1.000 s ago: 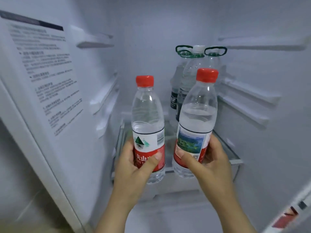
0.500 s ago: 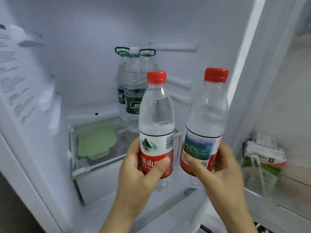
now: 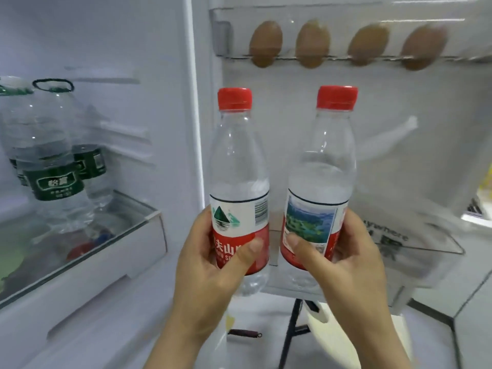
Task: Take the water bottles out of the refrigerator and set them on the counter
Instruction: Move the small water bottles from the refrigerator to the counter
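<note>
My left hand (image 3: 210, 265) grips a clear water bottle (image 3: 238, 166) with a red cap and red label around its lower part. My right hand (image 3: 343, 262) grips a second red-capped water bottle (image 3: 323, 166) the same way, its label showing a landscape picture. Both bottles are upright, side by side, in front of the open fridge door. On a glass shelf (image 3: 149, 209) inside the refrigerator at the left stand larger bottles with dark green labels (image 3: 53, 161), one with a green carry loop.
The fridge door's upper rack (image 3: 346, 58) holds several brown eggs (image 3: 265, 42). A clear door bin (image 3: 426, 251) sits lower right. A black stand leg (image 3: 291, 334) and tiled floor (image 3: 466, 315) show below. A white drawer (image 3: 80, 262) lies under the glass shelf.
Both hands have carried the bottles out of the refrigerator and to the right. The view has swung right, from the fridge interior to the door with the eggs.
</note>
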The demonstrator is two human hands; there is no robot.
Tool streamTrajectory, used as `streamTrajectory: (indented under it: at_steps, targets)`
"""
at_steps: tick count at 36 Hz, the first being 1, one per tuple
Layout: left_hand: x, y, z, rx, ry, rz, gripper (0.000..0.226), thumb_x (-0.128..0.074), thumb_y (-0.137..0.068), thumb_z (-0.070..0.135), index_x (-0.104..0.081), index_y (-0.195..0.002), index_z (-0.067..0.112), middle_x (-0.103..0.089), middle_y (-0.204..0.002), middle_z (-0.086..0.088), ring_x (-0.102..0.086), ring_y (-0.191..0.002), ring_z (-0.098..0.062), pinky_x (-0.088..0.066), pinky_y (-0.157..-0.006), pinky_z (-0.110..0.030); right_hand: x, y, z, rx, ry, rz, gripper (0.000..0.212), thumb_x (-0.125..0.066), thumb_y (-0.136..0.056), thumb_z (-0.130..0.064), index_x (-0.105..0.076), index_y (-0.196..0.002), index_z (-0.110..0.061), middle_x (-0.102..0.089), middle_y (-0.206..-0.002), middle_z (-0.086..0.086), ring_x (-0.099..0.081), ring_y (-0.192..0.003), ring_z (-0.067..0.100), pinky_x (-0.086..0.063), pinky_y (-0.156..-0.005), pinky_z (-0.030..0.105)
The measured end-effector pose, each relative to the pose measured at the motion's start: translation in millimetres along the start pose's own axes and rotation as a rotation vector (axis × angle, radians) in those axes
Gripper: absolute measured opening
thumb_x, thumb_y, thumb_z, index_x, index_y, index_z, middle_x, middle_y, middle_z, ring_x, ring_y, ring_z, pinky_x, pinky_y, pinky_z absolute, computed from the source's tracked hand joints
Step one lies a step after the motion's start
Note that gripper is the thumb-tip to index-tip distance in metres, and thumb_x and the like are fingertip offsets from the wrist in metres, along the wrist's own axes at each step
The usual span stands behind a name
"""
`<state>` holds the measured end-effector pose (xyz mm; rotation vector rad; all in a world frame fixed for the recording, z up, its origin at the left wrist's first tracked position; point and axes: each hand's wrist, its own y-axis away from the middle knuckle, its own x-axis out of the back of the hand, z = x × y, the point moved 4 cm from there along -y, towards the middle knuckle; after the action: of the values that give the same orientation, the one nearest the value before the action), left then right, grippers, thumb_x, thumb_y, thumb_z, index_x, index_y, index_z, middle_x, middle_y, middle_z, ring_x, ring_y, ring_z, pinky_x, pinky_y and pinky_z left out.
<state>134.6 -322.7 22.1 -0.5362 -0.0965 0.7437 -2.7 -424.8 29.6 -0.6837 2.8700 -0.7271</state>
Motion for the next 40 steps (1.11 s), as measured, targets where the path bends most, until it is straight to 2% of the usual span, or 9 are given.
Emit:
streamTrajectory:
  at_steps: [4,9,12,16,20,25,31,36,40]
  targets:
    - [-51.6,8.4,3.1,-0.005,0.044,-0.089,0.06,-0.074,-0.061,0.038,-0.06,-0.118,0.024,-0.072,-0.108,0.008,-0.069,-0.099,-0.009,-0.054,-0.074,-0.015,55.4,4.7,-5.9,0.001,0.071,0.101,0.047,-0.082,-0.068,-0.011,-0.065,-0.108,-0.03,-0.074,-0.095,-0.008,-0.071,-0.085,0.01,-0.058,-0.074,0.027]
    - [-107.9,22.9,7.9,-0.001,0.104,-0.197,0.056,-0.074,-0.064,0.035,-0.06,-0.117,0.026,-0.072,-0.11,0.007,-0.069,-0.101,-0.01,-0.054,-0.076,-0.017,112.2,17.5,-17.2,0.011,0.08,0.186,0.045,-0.081,-0.065,-0.018,-0.064,-0.105,-0.029,-0.074,-0.092,-0.013,-0.071,-0.082,0.003,-0.053,-0.065,0.011]
    - [-137.4,30.7,9.6,0.007,0.144,-0.268,0.053,-0.075,-0.066,0.031,-0.06,-0.117,0.027,-0.072,-0.11,0.006,-0.068,-0.102,-0.012,-0.054,-0.078,-0.018,141.2,26.1,-23.3,0.019,0.127,0.247,0.042,-0.078,-0.059,-0.026,-0.065,-0.099,-0.03,-0.074,-0.088,-0.014,-0.071,-0.078,0.004,-0.053,-0.064,0.013]
    - [-172.4,38.3,9.7,0.039,0.216,-0.368,0.056,-0.076,-0.065,0.03,-0.061,-0.118,0.021,-0.072,-0.11,0.001,-0.07,-0.101,-0.017,-0.056,-0.077,-0.022,173.1,37.5,-29.7,0.001,0.152,0.334,0.048,-0.077,-0.056,-0.031,-0.065,-0.103,-0.029,-0.074,-0.089,-0.014,-0.072,-0.078,0.005,-0.054,-0.064,0.013]
    - [-204.2,40.6,10.2,0.066,0.278,-0.485,0.064,-0.077,-0.06,0.032,-0.058,-0.12,0.019,-0.072,-0.109,0.004,-0.07,-0.099,-0.013,-0.056,-0.075,-0.021,199.0,46.8,-37.1,-0.012,0.189,0.438,0.048,-0.077,-0.054,-0.035,-0.064,-0.101,-0.035,-0.074,-0.09,-0.018,-0.07,-0.081,0.001,-0.053,-0.064,0.012]
    - [-239.8,41.0,9.9,0.074,0.333,-0.639,0.059,-0.076,-0.058,0.035,-0.06,-0.114,0.026,-0.073,-0.105,0.006,-0.071,-0.095,-0.012,-0.056,-0.074,-0.021,224.8,59.0,-41.6,-0.002,0.294,0.57,0.044,-0.081,-0.067,-0.013,-0.061,-0.099,-0.036,-0.072,-0.088,-0.024,-0.069,-0.082,-0.004,-0.05,-0.063,0.007]
    - [-281.5,42.4,11.9,0.093,0.471,-0.833,0.063,-0.076,-0.06,0.034,-0.059,-0.119,0.023,-0.073,-0.107,0.002,-0.07,-0.099,-0.015,-0.055,-0.075,-0.021,242.6,75.1,-55.2,0.023,0.439,0.735,0.046,-0.08,-0.07,-0.01,-0.063,-0.108,-0.031,-0.073,-0.095,-0.017,-0.07,-0.087,0.003,-0.054,-0.071,0.014]
    - [-309.1,53.1,6.9,0.125,0.569,-0.958,0.054,-0.076,-0.059,0.032,-0.064,-0.112,0.026,-0.074,-0.104,0.002,-0.071,-0.097,-0.015,-0.055,-0.074,-0.02,248.8,95.9,-62.5,0.01,0.482,0.881,0.048,-0.08,-0.069,-0.012,-0.064,-0.113,-0.024,-0.074,-0.098,-0.011,-0.071,-0.088,0.005,-0.055,-0.069,0.016]
    - [-329.5,68.6,4.7,0.155,0.615,-1.046,0.056,-0.076,-0.057,0.037,-0.064,-0.111,0.031,-0.074,-0.103,0.006,-0.071,-0.096,-0.011,-0.054,-0.074,-0.018,254.6,118.9,-68.4,-0.023,0.544,1.005,0.047,-0.081,-0.067,-0.016,-0.065,-0.11,-0.026,-0.074,-0.097,-0.014,-0.07,-0.088,0.002,-0.054,-0.073,0.013]
